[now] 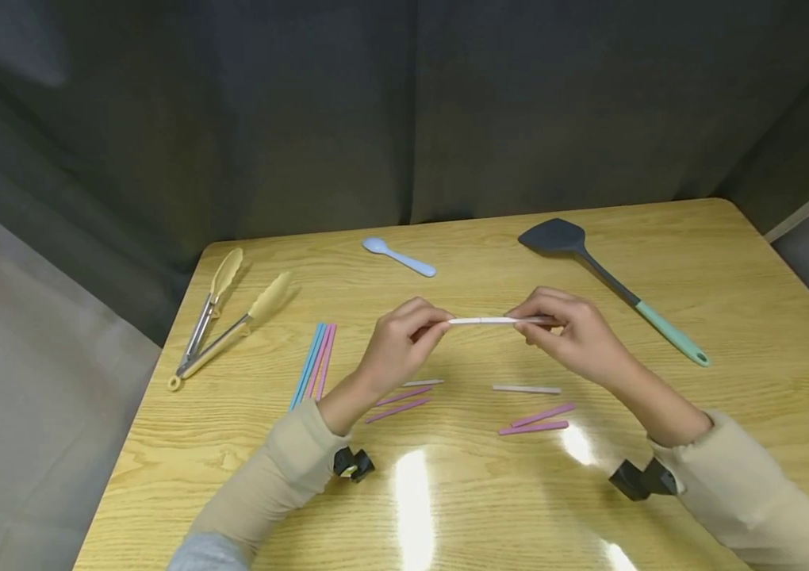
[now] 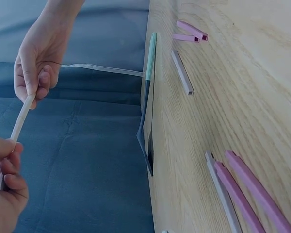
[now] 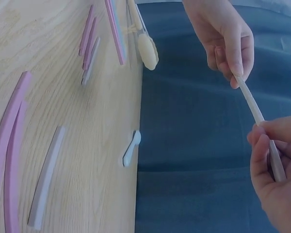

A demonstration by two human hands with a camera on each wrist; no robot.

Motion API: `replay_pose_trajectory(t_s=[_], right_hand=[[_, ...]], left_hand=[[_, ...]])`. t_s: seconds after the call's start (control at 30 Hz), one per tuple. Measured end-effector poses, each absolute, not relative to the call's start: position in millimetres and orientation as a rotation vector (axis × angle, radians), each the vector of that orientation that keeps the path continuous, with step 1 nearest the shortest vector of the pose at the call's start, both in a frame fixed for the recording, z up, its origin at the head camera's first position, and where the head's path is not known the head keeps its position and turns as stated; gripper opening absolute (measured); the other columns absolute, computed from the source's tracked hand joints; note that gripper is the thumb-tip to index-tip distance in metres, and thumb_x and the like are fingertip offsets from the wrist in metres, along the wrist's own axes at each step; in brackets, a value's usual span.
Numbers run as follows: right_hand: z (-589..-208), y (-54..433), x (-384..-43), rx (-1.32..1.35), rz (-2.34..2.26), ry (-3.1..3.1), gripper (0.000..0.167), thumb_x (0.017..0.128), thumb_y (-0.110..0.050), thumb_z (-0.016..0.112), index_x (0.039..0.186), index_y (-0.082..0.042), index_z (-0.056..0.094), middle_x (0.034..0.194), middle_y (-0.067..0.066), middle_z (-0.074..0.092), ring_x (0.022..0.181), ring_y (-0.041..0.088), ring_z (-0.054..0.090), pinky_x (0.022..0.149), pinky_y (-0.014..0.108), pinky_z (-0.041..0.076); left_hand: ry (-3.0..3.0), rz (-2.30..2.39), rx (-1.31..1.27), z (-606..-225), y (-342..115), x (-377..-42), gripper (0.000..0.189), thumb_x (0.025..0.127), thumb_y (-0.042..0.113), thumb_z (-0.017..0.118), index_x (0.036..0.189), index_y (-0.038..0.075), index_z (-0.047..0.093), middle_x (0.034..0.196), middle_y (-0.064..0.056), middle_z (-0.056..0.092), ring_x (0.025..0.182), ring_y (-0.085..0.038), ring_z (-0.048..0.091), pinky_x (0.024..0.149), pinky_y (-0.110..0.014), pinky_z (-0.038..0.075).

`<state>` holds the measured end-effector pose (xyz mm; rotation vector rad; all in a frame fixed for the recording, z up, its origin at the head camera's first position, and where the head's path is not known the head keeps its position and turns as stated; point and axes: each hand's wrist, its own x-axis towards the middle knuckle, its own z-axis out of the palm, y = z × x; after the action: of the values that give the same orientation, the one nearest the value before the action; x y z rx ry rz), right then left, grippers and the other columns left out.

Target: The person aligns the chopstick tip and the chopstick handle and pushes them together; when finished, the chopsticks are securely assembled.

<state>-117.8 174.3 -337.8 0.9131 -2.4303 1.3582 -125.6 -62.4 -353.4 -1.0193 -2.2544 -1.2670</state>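
Observation:
A thin white stick (image 1: 465, 321) is held level above the table between both hands, with a fine seam line across its middle part. My left hand (image 1: 404, 337) pinches its left end between thumb and fingertips. Around its right part, the thumb and curled fingers of my right hand (image 1: 576, 329) grip it. In the right wrist view, the end of the stick (image 3: 276, 165) runs into the right palm. Below the left hand lie a short white piece (image 2: 223, 191) and two pink pieces (image 2: 257, 189) with narrowed ends. Under the right hand lie another white piece (image 1: 527, 389) and two pink hollow square pieces (image 1: 533, 428).
Left of the left hand, long blue sticks (image 1: 308, 365) and pink sticks (image 1: 326, 361) lie side by side. Yellow-tipped tongs (image 1: 222, 341) rest spread at the far left. A light blue spoon (image 1: 404, 258) and a dark spatula (image 1: 607, 277) with a green handle lie toward the back edge.

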Motion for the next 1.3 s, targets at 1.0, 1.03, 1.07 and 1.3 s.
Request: replay_pose_trajectory(t_s=[1.0,1.03,1.07,1.3], right_hand=[[-342.4,173.9,-117.9,0.92,1.337,-2.508,0.017,0.079,0.006,0.063,0.091,-0.004,0.066,0.076,-0.002,0.057,0.063,0.007,0.054,0.054,0.019,0.046],[-341.6,174.1,-118.9,0.915,1.311,-2.51,0.017,0.078,0.006,0.063,0.091,-0.005,0.067,0.077,-0.003,0.058,0.064,0.006,0.054,0.054,0.019,0.046],[-340.9,174.4,-120.0,0.91,1.28,-2.514,0.017,0.078,0.005,0.064,0.091,-0.005,0.067,0.077,-0.003,0.058,0.065,0.005,0.053,0.056,0.018,0.046],[-337.3,174.7,-123.2,0.914,1.153,-2.53,0.017,0.077,0.002,0.066,0.089,-0.01,0.068,0.078,-0.007,0.06,0.068,0.001,0.052,0.058,0.018,0.045]], left_hand=[[-2.385,-1.094,-1.058,-349.5,-69.1,-125.6,0.01,0.084,0.008,0.061,0.088,0.002,0.068,0.076,-0.002,0.06,0.059,-0.006,0.046,0.053,-0.014,0.038],[-2.4,-1.048,-1.058,-346.8,-69.3,-126.1,0.009,0.084,0.008,0.062,0.088,0.003,0.069,0.076,-0.002,0.061,0.059,-0.006,0.048,0.053,-0.013,0.039],[-2.418,-0.998,-1.058,-344.4,-69.5,-126.6,0.009,0.083,0.01,0.063,0.088,0.005,0.069,0.076,0.0,0.061,0.059,-0.005,0.049,0.053,-0.013,0.039],[-2.522,-0.71,-1.062,-336.6,-68.4,-128.1,0.007,0.082,0.014,0.065,0.085,0.009,0.07,0.082,0.002,0.062,0.074,-0.009,0.055,0.063,-0.017,0.044]])
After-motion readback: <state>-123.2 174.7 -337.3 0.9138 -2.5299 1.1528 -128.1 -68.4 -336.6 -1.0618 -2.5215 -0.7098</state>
